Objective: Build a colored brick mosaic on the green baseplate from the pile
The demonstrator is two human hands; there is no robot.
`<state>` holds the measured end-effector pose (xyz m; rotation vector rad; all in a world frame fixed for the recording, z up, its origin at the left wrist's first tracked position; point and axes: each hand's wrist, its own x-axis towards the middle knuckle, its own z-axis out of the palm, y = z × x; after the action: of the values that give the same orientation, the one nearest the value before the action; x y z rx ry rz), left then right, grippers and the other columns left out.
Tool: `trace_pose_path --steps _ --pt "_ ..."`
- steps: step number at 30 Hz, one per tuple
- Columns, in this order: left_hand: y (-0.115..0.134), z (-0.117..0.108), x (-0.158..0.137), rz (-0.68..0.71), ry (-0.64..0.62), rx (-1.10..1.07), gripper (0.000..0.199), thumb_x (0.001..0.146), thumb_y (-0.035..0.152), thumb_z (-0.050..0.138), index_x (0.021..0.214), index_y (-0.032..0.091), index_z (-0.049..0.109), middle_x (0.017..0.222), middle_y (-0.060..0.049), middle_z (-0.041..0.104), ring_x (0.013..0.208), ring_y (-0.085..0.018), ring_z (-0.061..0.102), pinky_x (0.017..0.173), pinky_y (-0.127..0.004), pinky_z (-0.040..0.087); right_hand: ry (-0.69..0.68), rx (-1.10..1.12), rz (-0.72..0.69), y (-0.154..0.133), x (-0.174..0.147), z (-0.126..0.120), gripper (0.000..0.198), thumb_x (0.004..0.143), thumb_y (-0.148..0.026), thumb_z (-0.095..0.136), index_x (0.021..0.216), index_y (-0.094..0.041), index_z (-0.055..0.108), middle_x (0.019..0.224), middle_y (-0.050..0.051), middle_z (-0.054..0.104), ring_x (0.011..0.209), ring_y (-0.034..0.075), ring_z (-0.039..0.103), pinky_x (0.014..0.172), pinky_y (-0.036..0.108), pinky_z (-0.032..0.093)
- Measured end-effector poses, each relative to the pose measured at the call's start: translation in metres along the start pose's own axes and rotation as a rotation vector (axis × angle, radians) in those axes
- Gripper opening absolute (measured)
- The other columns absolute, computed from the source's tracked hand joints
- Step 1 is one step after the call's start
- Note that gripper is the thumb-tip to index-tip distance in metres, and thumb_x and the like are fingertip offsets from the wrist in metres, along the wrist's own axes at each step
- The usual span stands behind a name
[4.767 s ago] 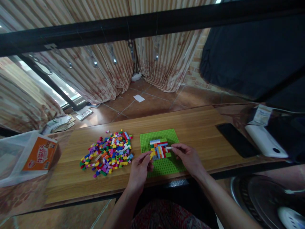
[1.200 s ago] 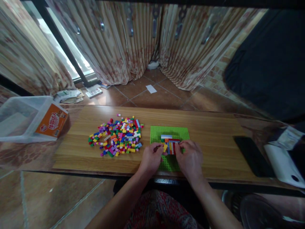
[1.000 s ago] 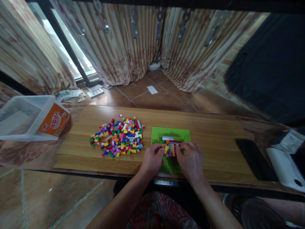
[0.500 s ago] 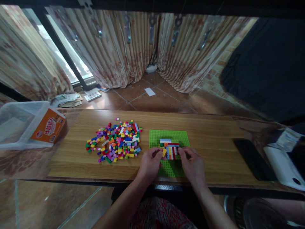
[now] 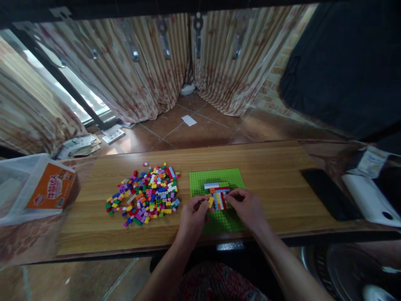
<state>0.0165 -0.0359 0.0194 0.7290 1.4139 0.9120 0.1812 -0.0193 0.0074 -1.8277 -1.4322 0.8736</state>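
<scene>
A green studded baseplate [image 5: 216, 175] lies before me, with a multicoloured brick structure [image 5: 219, 200] over its middle, striped in red, white, yellow and blue. My left hand [image 5: 193, 215] pinches a yellow brick [image 5: 211, 202] between thumb and fingers, right at the structure's left side. On the opposite side, my right hand [image 5: 246, 209] has its thumb and fingertips closed at the structure's right edge, gripping it. The fingers hide part of that edge. Whether the yellow brick is joined to the structure I cannot tell.
Left of the baseplate spreads a pile of loose coloured bricks [image 5: 147, 194]. A clear plastic bin [image 5: 19, 213] with an orange label stands at the far left. A flat black object [image 5: 328, 194] and a white device [image 5: 369, 200] lie on the right.
The camera view has turned slightly, so the table appears shifted left. Both hands stay at the brick structure, and the right fingertips now reach a little further over its right edge.
</scene>
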Motion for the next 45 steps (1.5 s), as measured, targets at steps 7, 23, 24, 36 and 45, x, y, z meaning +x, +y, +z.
trace_pose_path --steps 7,23,24,36,45 --pt "0.004 -0.002 -0.005 0.052 0.007 0.020 0.034 0.069 0.040 0.063 0.087 0.012 0.065 0.060 -0.001 0.065 0.039 -0.006 0.044 0.039 -0.018 0.030 -0.108 -0.038 -0.032 -0.003 0.011 -0.009 0.024 0.074 -0.041 0.062 0.064 -0.020 0.066 0.062 0.001 0.067 0.058 0.016 0.059 0.056 0.027 0.041" --pt "0.003 0.017 -0.041 0.078 -0.132 -0.024 0.029 0.072 0.043 0.064 0.079 0.014 0.063 0.062 0.001 0.058 0.045 -0.006 0.043 0.045 -0.019 0.034 -0.058 0.585 0.038 -0.013 -0.074 0.006 0.029 0.081 -0.047 0.059 0.081 -0.019 0.069 0.079 0.005 0.071 0.076 0.020 0.066 0.071 0.032 0.051" --pt "0.002 0.020 -0.041 0.090 -0.129 -0.014 0.028 0.072 0.042 0.064 0.079 0.015 0.063 0.063 0.002 0.058 0.046 -0.006 0.043 0.045 -0.019 0.034 -0.053 0.613 0.047 -0.013 -0.072 0.007 0.029 0.079 -0.047 0.061 0.077 -0.019 0.070 0.077 0.005 0.071 0.074 0.020 0.065 0.070 0.031 0.051" --pt "-0.007 0.012 -0.032 0.455 0.055 0.495 0.020 0.084 0.029 0.053 0.099 0.019 0.062 0.091 -0.006 0.065 0.073 -0.016 0.059 0.067 -0.027 0.047 0.010 0.151 -0.026 -0.006 -0.016 -0.031 0.033 0.077 -0.048 0.060 0.069 -0.018 0.073 0.063 0.003 0.069 0.059 0.017 0.059 0.056 0.027 0.040" --pt "-0.015 0.008 -0.018 0.595 0.118 0.809 0.035 0.079 0.021 0.060 0.114 0.020 0.059 0.116 -0.010 0.056 0.108 -0.024 0.056 0.095 -0.040 0.047 -0.082 -0.324 -0.147 -0.019 0.009 -0.026 0.029 0.077 -0.041 0.058 0.060 -0.022 0.070 0.059 0.003 0.068 0.054 0.017 0.059 0.051 0.028 0.034"
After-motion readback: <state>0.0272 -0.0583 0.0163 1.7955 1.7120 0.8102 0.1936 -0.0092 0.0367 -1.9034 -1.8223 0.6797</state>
